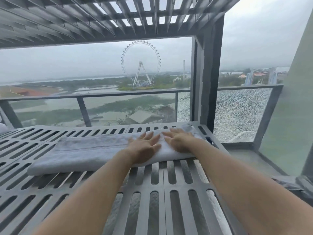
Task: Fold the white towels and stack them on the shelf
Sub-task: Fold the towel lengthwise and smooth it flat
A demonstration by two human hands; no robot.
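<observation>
A white towel [81, 153], folded into a long flat strip, lies across the grey slotted shelf [169, 192]. Both of my hands lie flat on its right half, side by side. My left hand [144, 148] presses down with fingers straight and spread. My right hand [177, 140] rests just to the right of it, fingers also straight, near the towel's right end. The towel's left half is uncovered.
Another slotted shelf [76, 19] hangs overhead. A dark upright post [206, 73] stands at the shelf's far right corner. Behind runs a balcony railing [94, 95] with glass panels; the right panel [237, 114] is shattered. More white cloth [2, 128] shows at the far left edge.
</observation>
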